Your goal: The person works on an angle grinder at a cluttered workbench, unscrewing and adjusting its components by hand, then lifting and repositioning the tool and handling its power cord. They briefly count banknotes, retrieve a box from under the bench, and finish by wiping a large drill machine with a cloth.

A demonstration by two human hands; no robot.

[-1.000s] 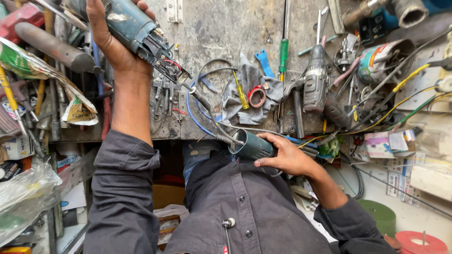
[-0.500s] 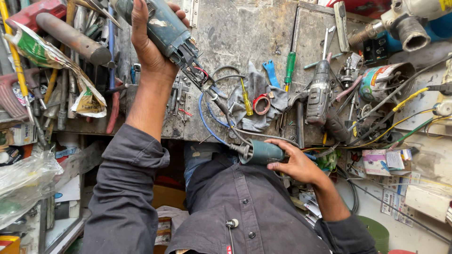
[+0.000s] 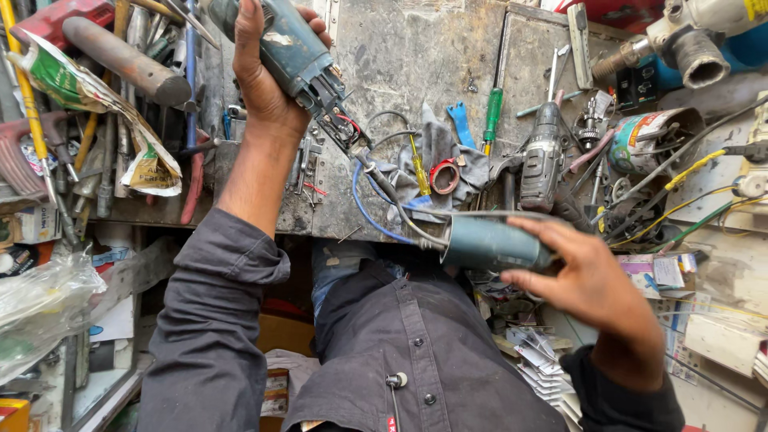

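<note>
While the scarred grey workbench (image 3: 416,48) fills the upper part of the view under a litter of tools, the person's two hands are held well apart, each clamped on one half of a dismantled teal power tool. The left hand (image 3: 264,88) is raised over the bench and wrapped around the tool body (image 3: 292,48), whose open end points down and to the right with bare innards showing. The right hand (image 3: 584,276) hangs lower, at the bench's near edge above the dark shirt, its fingers curled over the rear cover (image 3: 492,240), a rounded teal shell. Wires (image 3: 384,188), grey, blue and red, run between the two halves and keep them joined. On the bench beyond the cover stands a dark cordless drill (image 3: 544,156), lying lengthwise beside a crumpled grey rag (image 3: 448,172). A small red ring (image 3: 442,176) rests on the rag, a yellow-handled screwdriver (image 3: 418,164) just beside it, and a green-handled screwdriver (image 3: 492,112) lies further up.
</note>
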